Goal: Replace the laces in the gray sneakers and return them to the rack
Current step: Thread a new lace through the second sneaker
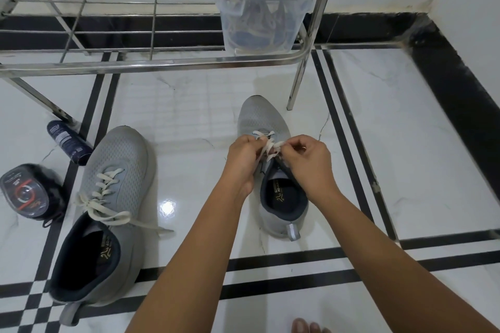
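Sneakers stand on the tiled floor point(189, 116) before the steel shoe rack point(162, 63): the laced gray sneaker point(113, 186) toward the floor's left side, the second gray sneaker point(266, 121) near the rack's right leg. My left hand point(242, 159) and right hand point(308, 162) each pinch its white lace point(266, 147) with curled fingers (over the upper eyelets). A spray can point(69, 142) lies beside the laced gray sneaker.
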`<action>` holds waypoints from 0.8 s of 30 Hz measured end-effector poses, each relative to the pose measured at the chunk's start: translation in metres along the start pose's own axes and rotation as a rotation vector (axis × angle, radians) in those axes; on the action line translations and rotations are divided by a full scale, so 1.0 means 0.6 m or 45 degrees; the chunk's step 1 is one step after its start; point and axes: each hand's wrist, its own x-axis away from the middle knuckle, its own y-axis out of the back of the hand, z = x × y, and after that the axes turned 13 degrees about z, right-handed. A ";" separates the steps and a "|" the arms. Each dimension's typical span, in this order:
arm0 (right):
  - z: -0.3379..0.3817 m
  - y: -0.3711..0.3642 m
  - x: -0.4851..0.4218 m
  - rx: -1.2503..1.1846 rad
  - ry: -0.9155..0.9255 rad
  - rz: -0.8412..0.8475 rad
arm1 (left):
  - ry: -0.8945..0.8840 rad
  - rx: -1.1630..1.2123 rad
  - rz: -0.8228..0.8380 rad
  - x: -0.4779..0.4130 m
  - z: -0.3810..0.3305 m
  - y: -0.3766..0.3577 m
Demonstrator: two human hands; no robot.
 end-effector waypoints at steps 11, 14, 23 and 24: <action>0.014 -0.005 0.004 -1.252 -0.465 -0.206 | -0.099 0.146 -0.544 0.017 0.044 0.018; 0.014 -0.008 0.006 -1.247 -0.469 -0.185 | -0.093 0.165 -0.577 0.022 0.047 0.020; -0.024 -0.007 0.052 -0.245 -0.376 0.269 | -0.130 -0.024 -0.427 0.051 0.051 0.033; -0.025 -0.009 0.058 -0.160 -0.404 0.276 | -0.128 -0.066 -0.435 0.064 0.055 0.032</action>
